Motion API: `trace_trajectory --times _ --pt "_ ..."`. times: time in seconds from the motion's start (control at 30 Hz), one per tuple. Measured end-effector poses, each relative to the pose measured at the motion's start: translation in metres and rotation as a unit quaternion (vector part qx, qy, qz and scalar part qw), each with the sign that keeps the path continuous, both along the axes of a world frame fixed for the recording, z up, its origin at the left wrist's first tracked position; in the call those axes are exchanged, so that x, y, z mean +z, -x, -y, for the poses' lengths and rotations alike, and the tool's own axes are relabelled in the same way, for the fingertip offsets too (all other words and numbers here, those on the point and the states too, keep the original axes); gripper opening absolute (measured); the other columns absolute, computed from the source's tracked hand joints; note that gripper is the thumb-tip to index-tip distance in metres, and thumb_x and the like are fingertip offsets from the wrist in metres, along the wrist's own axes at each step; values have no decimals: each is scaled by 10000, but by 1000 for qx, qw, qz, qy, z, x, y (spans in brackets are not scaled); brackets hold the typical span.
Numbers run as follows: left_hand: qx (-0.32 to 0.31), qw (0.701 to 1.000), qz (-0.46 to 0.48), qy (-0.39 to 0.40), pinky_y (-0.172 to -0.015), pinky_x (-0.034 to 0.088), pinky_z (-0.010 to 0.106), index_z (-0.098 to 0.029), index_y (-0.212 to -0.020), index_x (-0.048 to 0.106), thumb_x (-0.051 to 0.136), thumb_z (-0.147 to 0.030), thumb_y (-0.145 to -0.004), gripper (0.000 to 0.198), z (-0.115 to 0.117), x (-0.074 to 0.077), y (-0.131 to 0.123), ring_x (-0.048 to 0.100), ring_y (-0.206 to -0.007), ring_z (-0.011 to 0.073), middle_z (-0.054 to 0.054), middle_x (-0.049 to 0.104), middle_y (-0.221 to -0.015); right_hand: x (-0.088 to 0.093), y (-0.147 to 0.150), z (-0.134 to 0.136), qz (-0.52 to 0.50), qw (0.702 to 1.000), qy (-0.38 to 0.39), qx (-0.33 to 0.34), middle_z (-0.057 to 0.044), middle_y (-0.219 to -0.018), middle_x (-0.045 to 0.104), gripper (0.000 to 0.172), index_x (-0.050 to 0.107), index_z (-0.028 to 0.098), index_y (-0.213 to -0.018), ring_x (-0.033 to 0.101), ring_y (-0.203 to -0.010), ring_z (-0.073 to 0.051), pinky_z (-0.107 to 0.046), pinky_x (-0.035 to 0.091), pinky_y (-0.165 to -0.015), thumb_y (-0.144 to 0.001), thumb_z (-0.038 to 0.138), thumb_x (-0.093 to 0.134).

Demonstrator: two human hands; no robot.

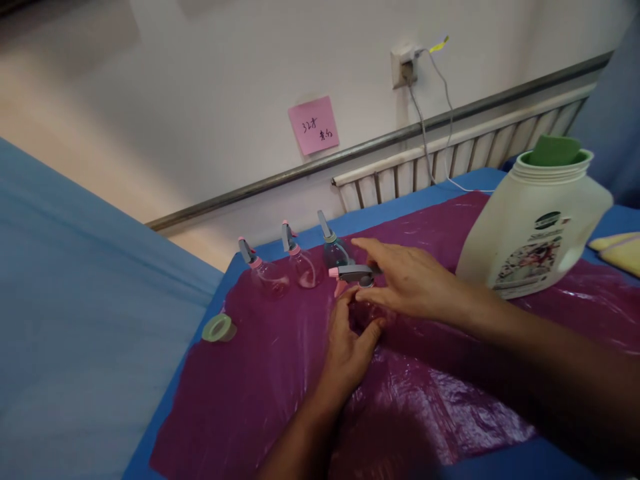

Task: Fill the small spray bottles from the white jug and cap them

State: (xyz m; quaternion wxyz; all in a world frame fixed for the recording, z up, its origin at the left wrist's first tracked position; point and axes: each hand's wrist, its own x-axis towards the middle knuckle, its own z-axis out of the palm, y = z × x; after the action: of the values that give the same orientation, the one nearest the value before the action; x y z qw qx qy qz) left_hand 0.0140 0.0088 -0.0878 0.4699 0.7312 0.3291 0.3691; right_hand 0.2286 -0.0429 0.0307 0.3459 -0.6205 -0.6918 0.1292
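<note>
A clear spray bottle with a grey and pink trigger head stands on the purple plastic sheet. My left hand is closed around its body, thumb to the right and fingers at the left side. From the right, my right hand reaches round the trigger head, which sits between its thumb and stretched forefinger; the other fingers are partly hidden. Just behind stands a spray bottle with bluish liquid. Two pink-necked spray bottles, a middle one and a left one, hold a little pinkish liquid.
A large white jug with green material in its mouth stands at the right. A pale green cap lies at the left. Behind are a radiator, a pipe and a plugged-in cable. Yellow cloth lies far right; a blue curtain hangs left.
</note>
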Motion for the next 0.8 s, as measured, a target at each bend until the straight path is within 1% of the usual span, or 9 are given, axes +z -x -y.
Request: trace_trajectory --times 0.1,0.23,0.3,0.37,0.43,0.53,0.6,0.7,0.8 --pt "-9 1000 18 -7 -1246 532 598 -301 -1586 611 877 -333 -965 676 1 2 -1 659 -1458 381 143 682 -1561 0 4 -2 -15 1000 22 15 -151 -1363 811 748 491 220 -1671 789 -1228 -375 -520 612 -1017 -985 357 757" --pt "-34 999 18 -9 -1216 554 556 -308 -1606 597 856 -330 -988 671 1 5 -2 701 -1384 349 114 711 -1519 -5 5 -1 -73 996 1 53 -130 -1342 808 848 390 222 -1740 792 -1185 -321 -483 616 -1009 -959 244 718" --pt "-32 999 13 -6 -1212 555 553 -310 -1614 592 857 -338 -992 676 2 6 -2 701 -1382 349 115 702 -1540 -8 5 -1 -99 992 -18 75 -150 -1437 770 896 330 232 -1778 775 -1253 -310 -476 625 -1031 -955 213 682" --pt "-30 999 13 -2 -1223 546 556 -302 -1607 599 866 -343 -986 677 2 6 -1 685 -1409 360 123 694 -1555 -9 3 -1 -111 989 -36 89 -191 -1603 669 981 258 239 -1818 729 -1375 -321 -485 629 -1072 -936 209 686" --pt "-31 999 14 5 -1226 544 561 -290 -1577 625 871 -343 -982 646 3 7 -2 676 -1419 371 128 705 -1532 -8 1 -2 -97 992 -41 72 -230 -1695 580 1075 217 222 -1840 679 -1458 -363 -528 614 -1125 -917 282 765" --pt "-29 999 14 16 -1203 558 567 -286 -1533 645 863 -338 -987 591 5 11 -4 698 -1380 366 121 728 -1478 -4 -2 -2 -51 999 3 2 -238 -1514 715 1152 280 175 -1824 740 -1326 -429 -614 603 -1106 -888 476 881" --pt "-29 999 11 13 -1201 555 566 -300 -1535 638 849 -327 -997 579 6 13 -4 710 -1358 351 107 729 -1478 -2 -2 -2 -36 999 39 -11 -189 -1329 804 1045 365 179 -1784 790 -1177 -410 -591 619 -1030 -913 478 857" --pt "-25 1000 -12 -11 -1209 534 555 -323 -1545 640 838 -300 -994 586 5 16 -4 704 -1356 340 84 737 -1474 -2 -2 -2 -53 997 39 36 -144 -1277 822 903 386 193 -1761 800 -1107 -332 -489 618 -985 -950 332 759" --pt "-12 999 -37 -32 -1197 529 541 -323 -1570 630 847 -321 -988 621 5 15 -2 694 -1363 343 87 738 -1481 -6 -4 -3 -83 993 40 78 -154 -1341 801 1024 246 174 -1820 790 -1070 -289 -439 620 -946 -924 288 730"
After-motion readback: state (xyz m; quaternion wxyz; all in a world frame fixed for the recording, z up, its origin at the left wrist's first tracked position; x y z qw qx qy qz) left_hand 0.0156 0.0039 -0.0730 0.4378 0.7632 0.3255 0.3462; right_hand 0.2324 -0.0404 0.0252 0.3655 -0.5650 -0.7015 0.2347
